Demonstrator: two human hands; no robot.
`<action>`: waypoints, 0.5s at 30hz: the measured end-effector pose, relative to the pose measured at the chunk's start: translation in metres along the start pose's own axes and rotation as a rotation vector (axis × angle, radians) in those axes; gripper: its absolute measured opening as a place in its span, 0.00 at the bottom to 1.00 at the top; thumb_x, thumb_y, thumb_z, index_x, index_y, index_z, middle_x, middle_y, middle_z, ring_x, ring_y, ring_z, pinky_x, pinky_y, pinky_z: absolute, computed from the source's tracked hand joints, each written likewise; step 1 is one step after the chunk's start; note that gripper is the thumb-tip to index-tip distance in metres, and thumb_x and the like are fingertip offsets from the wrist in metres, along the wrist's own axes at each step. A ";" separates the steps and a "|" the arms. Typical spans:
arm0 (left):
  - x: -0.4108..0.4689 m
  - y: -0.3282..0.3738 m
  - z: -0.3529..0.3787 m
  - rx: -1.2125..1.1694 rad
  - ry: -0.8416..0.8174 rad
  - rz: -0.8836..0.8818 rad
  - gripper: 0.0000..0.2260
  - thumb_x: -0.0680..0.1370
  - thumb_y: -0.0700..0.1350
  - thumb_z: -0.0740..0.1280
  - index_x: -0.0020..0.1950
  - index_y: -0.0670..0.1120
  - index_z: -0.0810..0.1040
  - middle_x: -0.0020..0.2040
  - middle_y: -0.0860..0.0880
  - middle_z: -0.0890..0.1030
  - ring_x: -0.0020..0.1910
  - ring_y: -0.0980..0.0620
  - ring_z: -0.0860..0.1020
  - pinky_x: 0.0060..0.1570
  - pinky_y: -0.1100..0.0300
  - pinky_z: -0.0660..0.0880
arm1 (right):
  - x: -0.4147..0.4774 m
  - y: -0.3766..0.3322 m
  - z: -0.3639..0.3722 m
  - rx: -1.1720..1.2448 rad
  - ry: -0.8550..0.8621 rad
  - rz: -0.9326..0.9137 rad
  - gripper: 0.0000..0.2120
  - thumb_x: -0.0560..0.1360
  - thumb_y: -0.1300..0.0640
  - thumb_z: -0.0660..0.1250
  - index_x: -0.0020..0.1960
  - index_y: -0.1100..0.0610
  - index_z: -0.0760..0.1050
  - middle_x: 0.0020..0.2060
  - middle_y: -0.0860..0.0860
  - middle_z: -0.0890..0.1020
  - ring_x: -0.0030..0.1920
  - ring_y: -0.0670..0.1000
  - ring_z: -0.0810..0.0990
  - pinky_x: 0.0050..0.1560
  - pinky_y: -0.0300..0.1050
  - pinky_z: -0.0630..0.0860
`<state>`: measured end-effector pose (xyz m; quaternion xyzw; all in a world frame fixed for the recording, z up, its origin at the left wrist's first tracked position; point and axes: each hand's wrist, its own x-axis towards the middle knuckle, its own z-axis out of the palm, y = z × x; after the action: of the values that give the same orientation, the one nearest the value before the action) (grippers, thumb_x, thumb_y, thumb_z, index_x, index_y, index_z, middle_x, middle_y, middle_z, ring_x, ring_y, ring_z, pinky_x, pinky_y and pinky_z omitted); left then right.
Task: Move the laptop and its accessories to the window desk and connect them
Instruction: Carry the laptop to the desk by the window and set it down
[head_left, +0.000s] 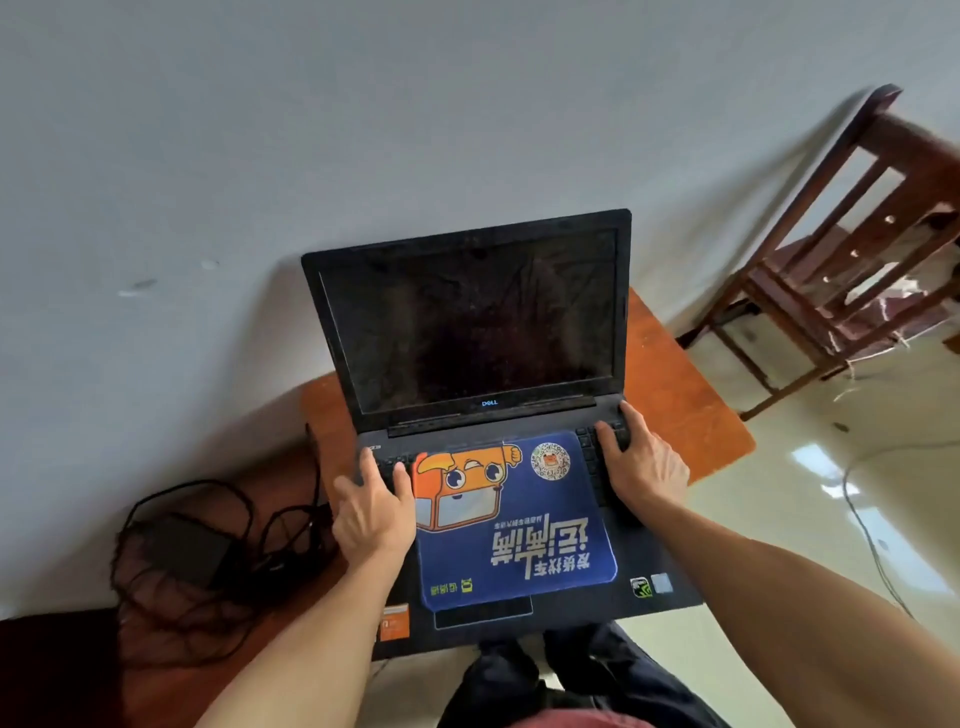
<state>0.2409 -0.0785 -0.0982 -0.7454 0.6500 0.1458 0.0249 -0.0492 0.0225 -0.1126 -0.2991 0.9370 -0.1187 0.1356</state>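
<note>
Orange table (691, 415) bears laptop (467, 322); left grip (371, 506), right grip (641, 467) flank mousepad (519, 540).

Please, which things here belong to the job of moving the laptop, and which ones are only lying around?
For the job:
laptop, open
mouse pad, lying on its keyboard
charger with its cables
left hand and right hand, resting on the keyboard

Just there:
orange table
wooden chair
</note>
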 end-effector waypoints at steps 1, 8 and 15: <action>0.000 0.009 -0.005 0.002 0.010 0.037 0.26 0.79 0.63 0.47 0.74 0.54 0.56 0.54 0.41 0.70 0.44 0.41 0.79 0.34 0.56 0.68 | -0.002 0.007 -0.009 0.016 0.024 0.022 0.28 0.74 0.30 0.49 0.72 0.37 0.59 0.53 0.56 0.83 0.52 0.60 0.81 0.47 0.50 0.73; -0.017 0.094 -0.028 -0.034 0.067 0.324 0.25 0.79 0.63 0.48 0.73 0.54 0.56 0.57 0.41 0.71 0.45 0.43 0.79 0.32 0.57 0.73 | -0.007 0.070 -0.072 0.110 0.135 0.163 0.33 0.73 0.27 0.50 0.74 0.40 0.57 0.60 0.58 0.80 0.56 0.61 0.80 0.51 0.52 0.74; -0.085 0.208 -0.013 -0.037 0.034 0.606 0.25 0.79 0.62 0.52 0.71 0.50 0.61 0.58 0.40 0.72 0.49 0.40 0.78 0.38 0.53 0.75 | -0.022 0.191 -0.127 0.149 0.254 0.389 0.32 0.74 0.29 0.54 0.74 0.41 0.60 0.57 0.57 0.82 0.53 0.60 0.80 0.42 0.47 0.69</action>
<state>0.0305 -0.0315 -0.0325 -0.5201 0.8404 0.1459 -0.0443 -0.1739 0.2051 -0.0479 -0.0847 0.9753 -0.1956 0.0585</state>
